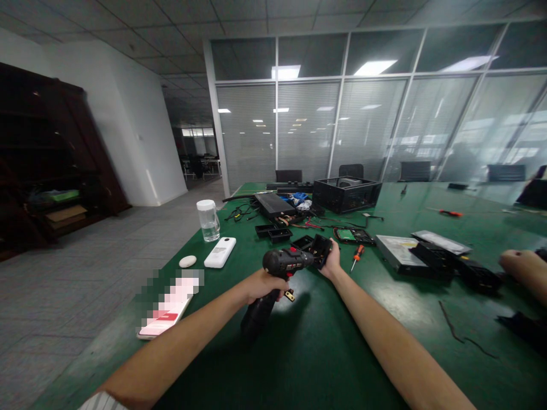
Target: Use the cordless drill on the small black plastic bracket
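Note:
My left hand [261, 285] is wrapped round the grip of a black cordless screwdriver [280, 273], whose nose points right at a small black plastic bracket [320, 249]. My right hand [331, 263] holds that bracket up off the green table [325, 347], fingers closed behind it. Just right of this hand an orange-handled screwdriver [357, 256] lies on the table. A second small black tray [301, 242] rests just behind the bracket.
A phone [164, 319], a white remote [220, 251], a white puck [187, 261] and a glass jar [208, 220] lie at left. Farther back are a black chassis [345, 193], a flat black box [273, 206], cables and a circuit board [348, 234]. An optical drive [399, 253] lies right. Another person's hand [523, 266] shows at the right edge.

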The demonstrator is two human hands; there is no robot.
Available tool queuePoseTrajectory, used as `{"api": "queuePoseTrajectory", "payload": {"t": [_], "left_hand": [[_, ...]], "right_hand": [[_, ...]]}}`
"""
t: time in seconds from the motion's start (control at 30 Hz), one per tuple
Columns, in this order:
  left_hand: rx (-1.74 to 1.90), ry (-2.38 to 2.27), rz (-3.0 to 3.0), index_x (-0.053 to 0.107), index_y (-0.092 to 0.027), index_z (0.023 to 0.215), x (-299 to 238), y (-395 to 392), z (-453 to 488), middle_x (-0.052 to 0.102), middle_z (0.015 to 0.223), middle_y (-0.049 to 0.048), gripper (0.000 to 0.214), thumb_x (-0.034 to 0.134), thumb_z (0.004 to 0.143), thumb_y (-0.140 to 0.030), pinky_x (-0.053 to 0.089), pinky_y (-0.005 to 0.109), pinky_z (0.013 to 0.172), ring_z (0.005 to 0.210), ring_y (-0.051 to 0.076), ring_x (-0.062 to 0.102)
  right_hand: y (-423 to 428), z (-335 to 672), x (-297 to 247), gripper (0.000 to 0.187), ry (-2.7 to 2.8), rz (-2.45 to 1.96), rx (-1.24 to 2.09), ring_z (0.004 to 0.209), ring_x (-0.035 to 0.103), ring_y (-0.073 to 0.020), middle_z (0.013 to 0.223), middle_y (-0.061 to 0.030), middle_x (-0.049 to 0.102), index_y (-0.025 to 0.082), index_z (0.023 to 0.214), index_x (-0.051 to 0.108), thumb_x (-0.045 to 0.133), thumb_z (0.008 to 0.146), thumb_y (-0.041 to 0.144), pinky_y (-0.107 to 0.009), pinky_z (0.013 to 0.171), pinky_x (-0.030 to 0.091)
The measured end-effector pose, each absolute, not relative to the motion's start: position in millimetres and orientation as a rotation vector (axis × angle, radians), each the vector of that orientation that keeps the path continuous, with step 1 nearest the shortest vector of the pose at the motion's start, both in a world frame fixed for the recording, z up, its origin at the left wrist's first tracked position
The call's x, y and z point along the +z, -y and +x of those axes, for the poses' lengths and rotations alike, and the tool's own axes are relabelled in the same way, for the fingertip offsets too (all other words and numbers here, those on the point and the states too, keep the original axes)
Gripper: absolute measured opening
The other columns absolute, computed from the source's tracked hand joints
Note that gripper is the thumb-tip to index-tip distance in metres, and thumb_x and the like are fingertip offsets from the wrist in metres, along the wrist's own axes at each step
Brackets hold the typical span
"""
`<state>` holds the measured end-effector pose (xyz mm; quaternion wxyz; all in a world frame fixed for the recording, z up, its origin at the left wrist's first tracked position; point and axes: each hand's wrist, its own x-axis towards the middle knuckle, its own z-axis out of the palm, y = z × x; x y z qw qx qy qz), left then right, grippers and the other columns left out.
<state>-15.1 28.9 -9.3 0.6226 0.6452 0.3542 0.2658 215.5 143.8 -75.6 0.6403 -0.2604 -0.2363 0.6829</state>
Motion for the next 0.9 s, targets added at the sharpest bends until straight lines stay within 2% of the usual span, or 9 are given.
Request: {"api": "queuePoseTrajectory", "payload": {"t": [0.9], "left_hand": [[0.599,-0.810,1.488,0.055,-0.010,0.064,-9.4,-28.9,-15.7,0.052,0.052,0.0007,0.011,0.055,0.061,-0.021,0.037,0.025,0.052,0.050,0.011,0.047]], "right_hand": [[-147.4,217.0,-78.7,0.046,0.545,-0.590,1.570,0.056,0.058,-0.0197,0.061,-0.0055,0.062,0.017,0.072,0.060,0.035,0.072,0.056,-0.032,0.052,0.045]]}}
